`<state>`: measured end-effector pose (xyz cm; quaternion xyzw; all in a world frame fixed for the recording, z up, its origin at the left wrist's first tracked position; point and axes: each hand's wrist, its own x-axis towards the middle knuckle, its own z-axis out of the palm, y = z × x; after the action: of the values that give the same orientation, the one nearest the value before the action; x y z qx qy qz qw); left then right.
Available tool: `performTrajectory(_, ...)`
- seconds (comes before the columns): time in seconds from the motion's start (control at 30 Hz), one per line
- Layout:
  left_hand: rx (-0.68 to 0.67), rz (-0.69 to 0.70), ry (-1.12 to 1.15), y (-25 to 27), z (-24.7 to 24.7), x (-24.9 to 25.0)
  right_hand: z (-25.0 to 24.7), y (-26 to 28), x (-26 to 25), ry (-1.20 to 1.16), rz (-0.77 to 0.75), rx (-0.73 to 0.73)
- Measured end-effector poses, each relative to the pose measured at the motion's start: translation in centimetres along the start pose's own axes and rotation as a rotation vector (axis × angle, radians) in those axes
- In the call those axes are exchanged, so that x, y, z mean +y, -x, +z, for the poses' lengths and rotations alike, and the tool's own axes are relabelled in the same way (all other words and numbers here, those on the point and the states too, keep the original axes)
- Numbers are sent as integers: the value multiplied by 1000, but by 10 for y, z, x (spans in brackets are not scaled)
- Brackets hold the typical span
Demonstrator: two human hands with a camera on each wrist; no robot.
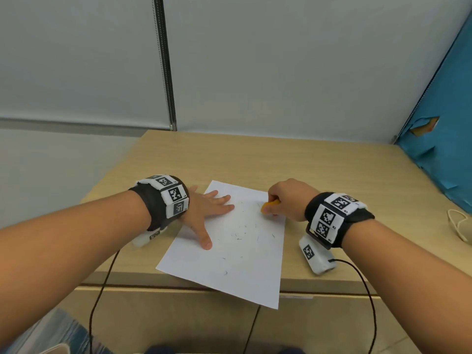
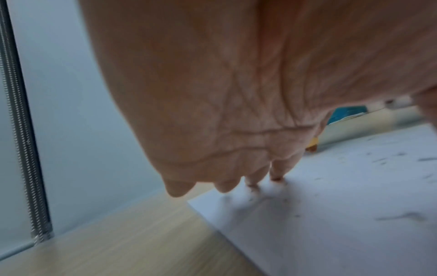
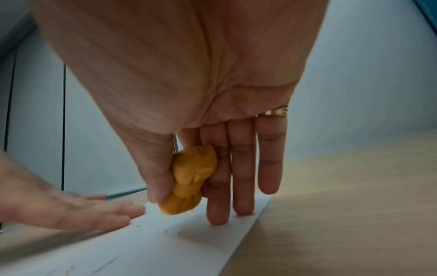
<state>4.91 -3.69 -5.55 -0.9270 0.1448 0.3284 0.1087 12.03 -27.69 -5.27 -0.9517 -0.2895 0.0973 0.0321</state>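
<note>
A white sheet of paper [image 1: 229, 251] [image 2: 343, 214] [image 3: 151, 240] with faint dark pencil marks and crumbs lies on the wooden desk [image 1: 319, 169]. My left hand [image 1: 209, 213] [image 3: 71, 211] lies flat on the sheet's left side, fingers spread, pressing it down. My right hand [image 1: 283, 200] pinches a small orange eraser [image 1: 269, 206] [image 3: 189, 179] between thumb and fingers, its lower end touching the paper near the far right corner. In the left wrist view the left fingertips [image 2: 276, 177] touch the paper, and a bit of the eraser [image 2: 312, 146] shows behind them.
A blue torn panel [image 1: 439, 139] stands along the desk's right side. A white cord [image 1: 459, 226] lies at the right edge. Grey wall panels [image 1: 255, 60] rise behind the desk. The paper's near corner overhangs the desk's front edge [image 1: 127, 284]. Black cables hang from both wrist units.
</note>
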Motion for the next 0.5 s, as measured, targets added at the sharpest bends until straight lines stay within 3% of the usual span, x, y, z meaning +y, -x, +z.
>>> performTrajectory(0.23, 106, 15, 211, 11, 15, 13, -2, -5, -12, 140, 0, 1)
performTrajectory(0.5, 137, -40, 166, 16, 5, 27, 0, -9, -18, 235, -3, 8)
